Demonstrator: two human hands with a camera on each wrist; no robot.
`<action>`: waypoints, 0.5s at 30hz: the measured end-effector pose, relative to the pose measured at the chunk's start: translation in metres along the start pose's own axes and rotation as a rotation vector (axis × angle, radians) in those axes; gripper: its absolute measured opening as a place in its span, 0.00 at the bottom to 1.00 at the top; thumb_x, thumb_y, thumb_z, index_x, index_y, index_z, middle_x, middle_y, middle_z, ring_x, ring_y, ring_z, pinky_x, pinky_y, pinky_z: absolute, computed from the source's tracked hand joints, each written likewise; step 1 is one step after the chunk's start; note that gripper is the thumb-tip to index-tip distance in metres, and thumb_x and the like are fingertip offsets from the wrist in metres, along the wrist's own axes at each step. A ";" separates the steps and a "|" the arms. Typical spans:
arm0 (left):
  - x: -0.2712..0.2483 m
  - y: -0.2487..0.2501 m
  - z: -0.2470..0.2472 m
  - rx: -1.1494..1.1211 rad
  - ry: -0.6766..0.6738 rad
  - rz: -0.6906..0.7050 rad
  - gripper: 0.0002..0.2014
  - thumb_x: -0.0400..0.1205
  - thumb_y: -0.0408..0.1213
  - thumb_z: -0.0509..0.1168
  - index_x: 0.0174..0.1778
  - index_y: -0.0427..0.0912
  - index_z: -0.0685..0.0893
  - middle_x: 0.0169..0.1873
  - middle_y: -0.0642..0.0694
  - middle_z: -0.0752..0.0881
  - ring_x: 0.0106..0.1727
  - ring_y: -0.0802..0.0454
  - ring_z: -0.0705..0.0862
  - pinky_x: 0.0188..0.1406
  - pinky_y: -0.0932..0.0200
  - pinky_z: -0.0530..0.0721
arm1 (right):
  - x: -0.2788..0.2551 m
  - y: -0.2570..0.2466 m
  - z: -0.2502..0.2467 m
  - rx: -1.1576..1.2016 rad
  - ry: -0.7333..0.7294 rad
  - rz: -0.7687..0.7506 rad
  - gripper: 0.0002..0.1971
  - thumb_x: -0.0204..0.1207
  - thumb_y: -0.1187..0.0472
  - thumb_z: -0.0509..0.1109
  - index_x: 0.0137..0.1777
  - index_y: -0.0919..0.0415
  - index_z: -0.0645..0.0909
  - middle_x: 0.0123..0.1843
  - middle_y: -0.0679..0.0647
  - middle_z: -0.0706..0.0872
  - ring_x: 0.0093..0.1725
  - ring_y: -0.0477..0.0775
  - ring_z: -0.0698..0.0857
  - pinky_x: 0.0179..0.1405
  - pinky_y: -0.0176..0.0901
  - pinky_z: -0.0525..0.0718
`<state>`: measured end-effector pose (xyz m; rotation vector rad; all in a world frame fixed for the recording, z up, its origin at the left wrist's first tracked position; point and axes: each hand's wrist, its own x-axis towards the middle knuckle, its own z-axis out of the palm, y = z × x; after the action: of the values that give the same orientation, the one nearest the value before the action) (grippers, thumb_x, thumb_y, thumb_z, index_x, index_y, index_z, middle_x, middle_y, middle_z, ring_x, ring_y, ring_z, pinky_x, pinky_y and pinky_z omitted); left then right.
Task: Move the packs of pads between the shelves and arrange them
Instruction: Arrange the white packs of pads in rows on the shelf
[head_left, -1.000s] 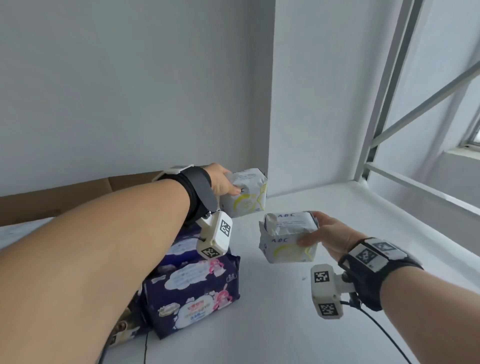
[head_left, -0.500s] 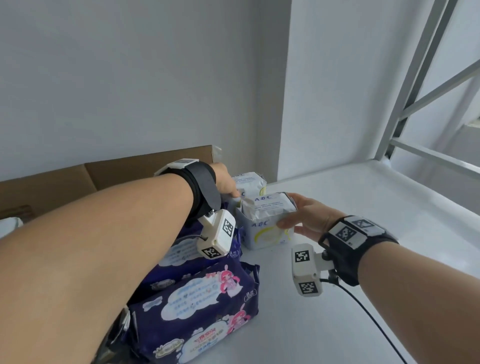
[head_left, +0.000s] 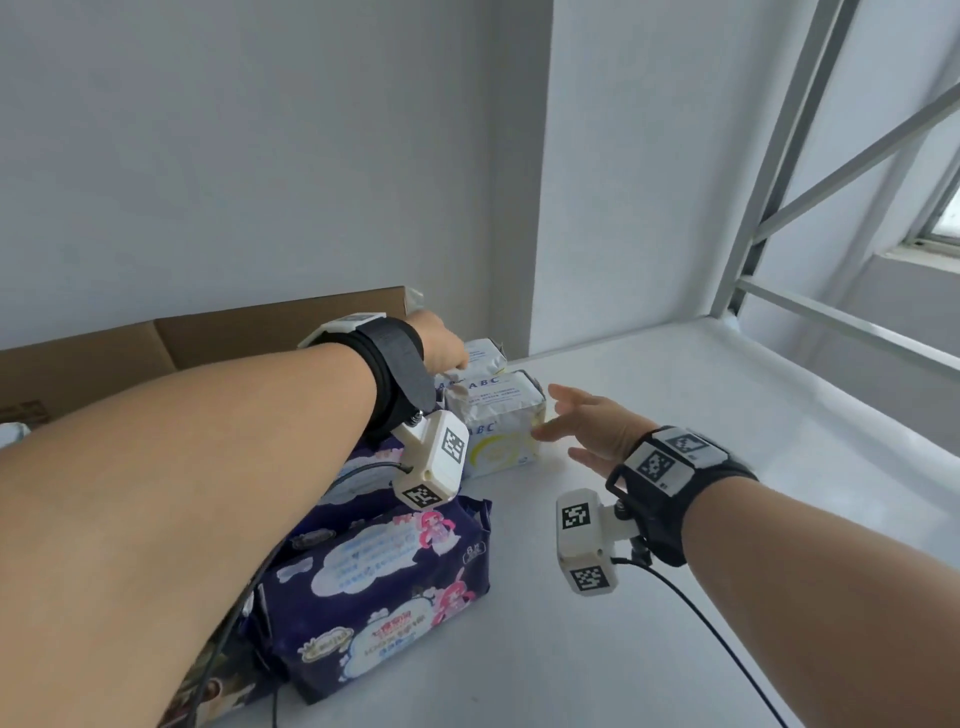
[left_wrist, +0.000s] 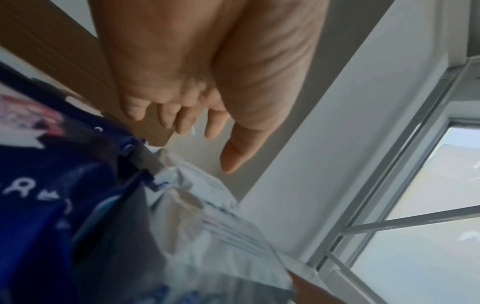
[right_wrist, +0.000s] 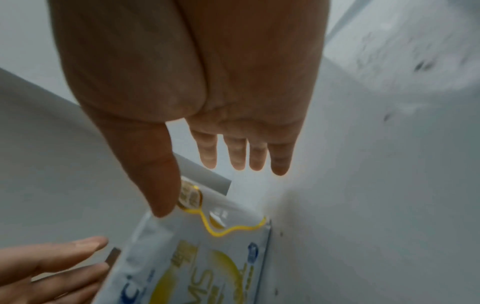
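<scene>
Two white ABC pad packs stand on the white shelf (head_left: 701, 426), the front pack (head_left: 504, 421) right against the rear pack (head_left: 485, 356). My right hand (head_left: 558, 413) hovers just right of the front pack with fingers spread. In the right wrist view my right hand (right_wrist: 202, 189) is empty and its thumb tip sits at the top edge of the yellow-printed front pack (right_wrist: 207, 257). My left hand (head_left: 447, 348) is over the rear pack. The left wrist view shows my left hand (left_wrist: 207, 144) relaxed and empty above a white pack (left_wrist: 207, 226).
Two dark blue cartoon-printed packs (head_left: 384, 587) lie at the left under my left forearm. A cardboard box (head_left: 208, 343) stands behind them against the wall. The wall corner is just behind the white packs. Grey frame bars (head_left: 753, 234) rise at the right.
My right hand brought its white pack down in front of the rear pack and let go. My left hand has released the rear pack.
</scene>
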<state>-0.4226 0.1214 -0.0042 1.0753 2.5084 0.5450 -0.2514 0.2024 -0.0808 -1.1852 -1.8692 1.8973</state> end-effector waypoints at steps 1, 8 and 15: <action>-0.006 0.006 -0.001 -0.064 0.029 0.016 0.25 0.80 0.34 0.66 0.74 0.33 0.72 0.70 0.36 0.77 0.68 0.39 0.79 0.56 0.55 0.78 | -0.008 0.000 -0.005 0.007 0.041 0.006 0.37 0.71 0.71 0.73 0.79 0.51 0.66 0.78 0.53 0.70 0.79 0.56 0.66 0.75 0.52 0.64; -0.085 0.062 0.013 -0.429 0.146 0.195 0.24 0.76 0.31 0.67 0.70 0.46 0.78 0.62 0.47 0.82 0.59 0.49 0.82 0.60 0.60 0.79 | -0.096 -0.002 -0.050 0.128 0.113 -0.076 0.24 0.72 0.71 0.72 0.66 0.51 0.77 0.60 0.49 0.84 0.61 0.51 0.82 0.66 0.52 0.75; -0.222 0.142 0.079 -0.531 0.087 0.286 0.19 0.76 0.30 0.67 0.63 0.47 0.81 0.51 0.50 0.79 0.54 0.53 0.79 0.52 0.63 0.74 | -0.246 0.051 -0.123 0.127 0.177 -0.106 0.19 0.71 0.71 0.72 0.56 0.48 0.79 0.56 0.47 0.87 0.58 0.48 0.84 0.64 0.50 0.76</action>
<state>-0.1563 0.0625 0.0332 1.2067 2.0905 1.2751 0.0091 0.1215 -0.0177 -1.1487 -1.6600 1.7644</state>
